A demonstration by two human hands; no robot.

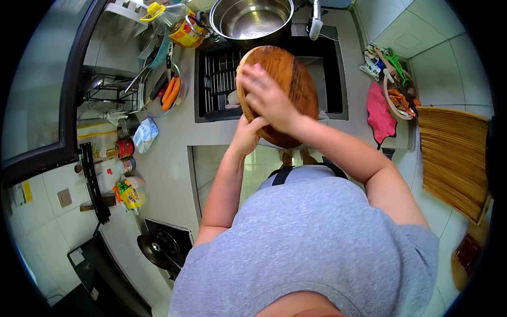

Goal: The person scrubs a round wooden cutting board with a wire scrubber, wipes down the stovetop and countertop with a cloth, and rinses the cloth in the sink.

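Observation:
A thick round wooden cutting board [290, 71] is held tilted over the black sink [340, 100]. My left hand [246, 136] grips its lower left edge, thumb on the near face and the other fingers mostly hidden. Across the board's face lies my right hand [270, 101], its fingers stretched out and somewhat blurred by motion. It appears to touch the wood, with nothing seen in it. Behind the board stands a large steel pot [252, 24]. A pale lump [233, 99] shows beside the board in the sink; I cannot make out what it is.
A faucet [316, 26] rises behind the sink. To the left are an oil bottle [182, 26], carrots [170, 94] in a clear bowl and a blue-white packet [145, 134]. A pink cloth [381, 113] hangs at right, near a bamboo mat [454, 153].

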